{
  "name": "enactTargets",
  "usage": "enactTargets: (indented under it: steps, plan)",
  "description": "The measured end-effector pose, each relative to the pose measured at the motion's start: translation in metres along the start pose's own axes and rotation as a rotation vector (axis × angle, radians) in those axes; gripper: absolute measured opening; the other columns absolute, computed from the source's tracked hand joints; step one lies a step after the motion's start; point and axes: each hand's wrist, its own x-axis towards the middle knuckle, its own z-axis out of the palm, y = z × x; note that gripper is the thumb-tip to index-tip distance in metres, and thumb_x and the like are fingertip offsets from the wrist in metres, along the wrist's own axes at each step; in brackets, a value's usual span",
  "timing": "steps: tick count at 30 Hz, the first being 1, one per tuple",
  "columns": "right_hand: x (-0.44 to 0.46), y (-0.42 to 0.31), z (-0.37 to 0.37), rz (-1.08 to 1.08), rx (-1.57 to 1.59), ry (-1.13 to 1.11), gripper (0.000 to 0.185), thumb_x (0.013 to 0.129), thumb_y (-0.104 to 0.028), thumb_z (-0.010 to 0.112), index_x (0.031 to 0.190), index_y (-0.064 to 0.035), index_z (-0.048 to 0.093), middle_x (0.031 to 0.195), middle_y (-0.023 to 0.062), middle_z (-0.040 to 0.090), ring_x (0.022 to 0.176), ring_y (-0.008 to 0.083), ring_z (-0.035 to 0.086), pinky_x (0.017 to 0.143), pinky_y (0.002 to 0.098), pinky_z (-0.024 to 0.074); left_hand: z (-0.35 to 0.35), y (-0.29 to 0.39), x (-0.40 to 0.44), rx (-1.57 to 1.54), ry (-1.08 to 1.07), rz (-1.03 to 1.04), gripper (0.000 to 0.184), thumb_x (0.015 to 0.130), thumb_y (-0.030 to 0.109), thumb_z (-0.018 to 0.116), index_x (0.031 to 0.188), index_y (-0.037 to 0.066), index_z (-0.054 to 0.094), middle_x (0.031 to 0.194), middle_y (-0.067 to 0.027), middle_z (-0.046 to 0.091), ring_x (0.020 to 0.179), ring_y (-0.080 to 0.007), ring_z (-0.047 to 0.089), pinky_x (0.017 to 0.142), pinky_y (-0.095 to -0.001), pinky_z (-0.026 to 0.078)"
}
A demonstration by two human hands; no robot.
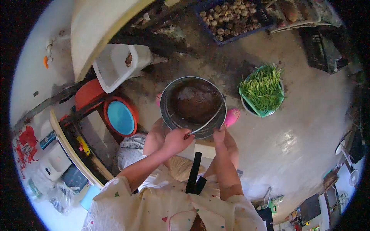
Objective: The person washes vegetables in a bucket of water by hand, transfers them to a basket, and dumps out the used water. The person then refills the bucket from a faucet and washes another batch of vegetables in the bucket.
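Note:
A round metal bucket (166, 111) stands between my knees, with dark brown, wet-looking contents inside. My left hand (178, 141) is closed around the bucket's wire handle (208, 122), which swings down over the near side of the opening. At the near right rim, my right hand (219, 135) grips the bucket's edge, its fingers partly hidden behind the wall. The bucket looks roughly upright; its base is out of sight.
Right of the bucket is a green basket (243, 96) of green stalks. A blue crate (227, 40) of round bulbs lies at the back. To the left are a white tub (106, 82), a blue basin (120, 117) and a wooden-edged table (73, 156). A pink shoe (232, 117) shows beside the bucket.

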Motion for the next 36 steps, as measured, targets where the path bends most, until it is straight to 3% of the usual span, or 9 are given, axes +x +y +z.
enactTargets:
  steps: [2,5,7,11,14,20,22,29,36]
  plan:
    - [0.014,0.027,0.012,-0.027,0.002,0.022,0.046,0.081,0.002,0.058,0.126,-0.0053,0.051,0.108,0.0086,0.063,0.101,0.0262,0.058,0.088,0.0372,0.0461,0.017,-0.009,0.011,-0.011,0.060,0.063,0.026,0.084,0.031,0.063,0.078,0.006,0.063,0.066,-0.0140,0.060,0.063,-0.0338,0.061,0.055,-0.0441,0.046]
    - [0.017,0.057,0.022,0.396,1.070,0.064,0.048,0.084,0.001,0.057,0.130,-0.0078,0.048,0.121,0.0076,0.057,0.110,0.0258,0.053,0.092,0.0348,0.0439,0.024,-0.009,0.021,0.023,0.094,0.099,0.025,0.084,0.030,0.065,0.079,0.006,0.063,0.061,-0.0129,0.058,0.056,-0.0305,0.059,0.051,-0.0411,0.044]
    - [0.021,0.071,0.021,0.419,0.421,-0.097,0.044,0.091,-0.012,0.059,0.133,-0.0094,0.046,0.130,0.0065,0.052,0.117,0.0274,0.049,0.098,0.0373,0.0419,0.025,-0.010,0.030,0.047,0.119,0.111,0.026,0.083,0.030,0.067,0.082,0.005,0.063,0.061,-0.0134,0.057,0.053,-0.0298,0.057,0.050,-0.0404,0.043]
    - [0.023,0.016,0.012,0.312,0.373,-0.031,0.047,0.095,-0.031,0.056,0.136,-0.0098,0.045,0.133,0.0059,0.050,0.119,0.0302,0.048,0.101,0.0454,0.0401,0.035,-0.015,0.036,-0.077,0.130,0.130,0.025,0.084,0.029,0.066,0.080,0.005,0.062,0.060,-0.0138,0.056,0.052,-0.0300,0.055,0.049,-0.0405,0.041]
    - [0.040,0.052,0.029,0.467,1.031,0.076,0.061,0.077,0.001,0.059,0.135,-0.0020,0.040,0.116,0.0126,0.057,0.104,0.0254,0.055,0.088,0.0377,0.0463,0.036,-0.016,0.041,-0.127,0.039,-0.058,0.027,0.083,0.030,0.064,0.078,0.004,0.061,0.063,-0.0155,0.058,0.061,-0.0367,0.059,0.054,-0.0462,0.043]
    - [0.038,-0.007,0.009,0.600,0.958,0.017,0.053,0.094,-0.031,0.056,0.140,-0.0103,0.039,0.136,0.0083,0.047,0.120,0.0296,0.046,0.105,0.0500,0.0346,0.051,-0.036,0.043,-0.158,0.038,-0.007,0.024,0.084,0.027,0.064,0.082,0.004,0.063,0.065,-0.0161,0.059,0.060,-0.0332,0.059,0.054,-0.0429,0.043]
    - [0.038,-0.031,0.003,0.609,0.692,0.030,0.054,0.088,-0.013,0.054,0.140,-0.0080,0.038,0.135,0.0102,0.046,0.120,0.0281,0.045,0.106,0.0447,0.0339,0.046,-0.041,0.041,-0.271,0.046,-0.040,0.022,0.084,0.025,0.065,0.083,0.003,0.063,0.065,-0.0157,0.058,0.058,-0.0298,0.058,0.055,-0.0398,0.043]
    - [0.078,-0.067,-0.018,-0.178,-0.014,0.179,0.068,0.074,0.017,0.041,0.140,0.0007,0.034,0.139,0.0153,0.043,0.129,0.0282,0.041,0.107,0.0331,0.0299,0.022,-0.076,0.061,-0.297,-0.025,-0.063,0.019,0.085,0.022,0.068,0.084,0.004,0.065,0.063,-0.0050,0.057,0.055,-0.0122,0.052,0.051,-0.0298,0.040]
    - [0.076,-0.172,0.000,-0.191,0.333,-0.138,0.060,0.082,0.010,0.043,0.141,-0.0009,0.034,0.143,0.0167,0.040,0.133,0.0267,0.038,0.108,0.0345,0.0284,-0.017,-0.149,0.152,-0.201,0.144,0.054,0.021,0.089,0.022,0.068,0.101,0.005,0.064,0.086,-0.0020,0.063,0.075,-0.0081,0.055,0.067,-0.0263,0.046]
